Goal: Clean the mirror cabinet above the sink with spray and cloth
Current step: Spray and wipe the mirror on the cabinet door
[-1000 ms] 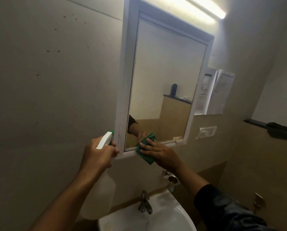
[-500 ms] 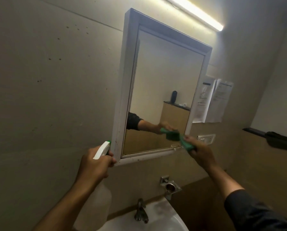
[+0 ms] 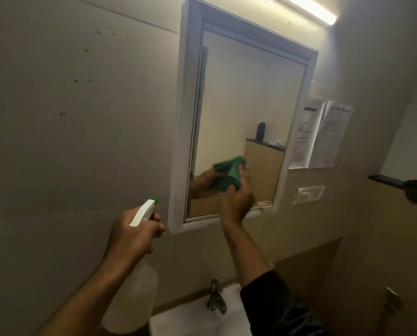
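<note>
There is one mirror cabinet (image 3: 236, 122) on the wall, with a white frame, and one white sink (image 3: 197, 318) below it with one metal tap (image 3: 216, 299). The right hand (image 3: 239, 197) grasps one green cloth (image 3: 230, 174) and presses it against the lower part of the glass, a little right of the middle and near the bottom edge of the frame. The left hand (image 3: 132, 236) is clenched around the head of one spray bottle (image 3: 132, 287), just left of the cabinet's lower left corner, not touching it. Two paper sheets (image 3: 321, 132) hang right of the cabinet, and one switch plate (image 3: 309, 194) is below them. The wall on the left is bare and wide.
</note>
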`<act>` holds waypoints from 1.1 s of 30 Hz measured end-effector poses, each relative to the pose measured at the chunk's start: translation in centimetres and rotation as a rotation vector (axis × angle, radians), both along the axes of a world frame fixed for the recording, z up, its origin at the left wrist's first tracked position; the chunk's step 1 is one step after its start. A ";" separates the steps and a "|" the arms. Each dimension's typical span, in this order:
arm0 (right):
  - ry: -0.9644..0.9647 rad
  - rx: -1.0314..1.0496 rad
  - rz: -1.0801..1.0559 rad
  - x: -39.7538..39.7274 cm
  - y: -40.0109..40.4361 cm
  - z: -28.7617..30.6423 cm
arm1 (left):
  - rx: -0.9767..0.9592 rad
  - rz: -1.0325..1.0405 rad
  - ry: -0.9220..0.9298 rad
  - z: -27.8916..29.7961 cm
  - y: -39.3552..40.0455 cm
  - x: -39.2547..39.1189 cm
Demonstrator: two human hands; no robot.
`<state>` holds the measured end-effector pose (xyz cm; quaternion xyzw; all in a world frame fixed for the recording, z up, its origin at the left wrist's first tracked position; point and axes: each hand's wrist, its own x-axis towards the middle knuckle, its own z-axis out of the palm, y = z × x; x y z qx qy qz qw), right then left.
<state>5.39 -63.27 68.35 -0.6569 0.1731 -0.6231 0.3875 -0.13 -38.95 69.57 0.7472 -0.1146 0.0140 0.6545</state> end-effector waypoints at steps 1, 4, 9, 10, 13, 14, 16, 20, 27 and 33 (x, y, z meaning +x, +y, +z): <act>-0.004 -0.142 0.007 0.2 2.0 0.3 | 0.003 0.009 0.001 -0.1 0.4 0.1; 0.015 -0.468 0.096 0.9 5.7 -0.9 | 0.012 0.033 -0.004 -0.3 1.4 0.4; 0.142 -0.824 0.167 -0.4 3.9 -6.4 | 0.008 0.053 -0.002 -0.2 2.1 0.6; 0.180 -0.916 0.170 -0.8 2.9 -7.3 | 0.008 0.051 0.000 -0.3 2.2 0.7; 0.326 -1.178 0.216 -2.0 -0.9 -8.7 | 0.014 0.033 -0.004 -0.3 2.0 0.6; 0.389 -1.248 0.226 -2.5 -2.2 -8.7 | 0.015 0.024 -0.001 -0.4 1.8 0.5; 0.501 -1.340 0.229 -3.5 -4.4 -8.4 | 0.011 0.009 -0.001 -0.4 1.6 0.2; 0.614 -1.408 0.204 -4.8 -7.3 -6.8 | 0.006 -0.019 0.004 -0.4 1.2 -0.4; 0.773 -1.120 0.052 -7.5 -12.3 -6.7 | -0.017 -0.013 0.011 -0.6 2.0 -1.0; 0.437 -0.286 -0.080 -8.9 -11.7 -7.0 | -0.053 -0.006 -0.046 0.8 2.2 -1.0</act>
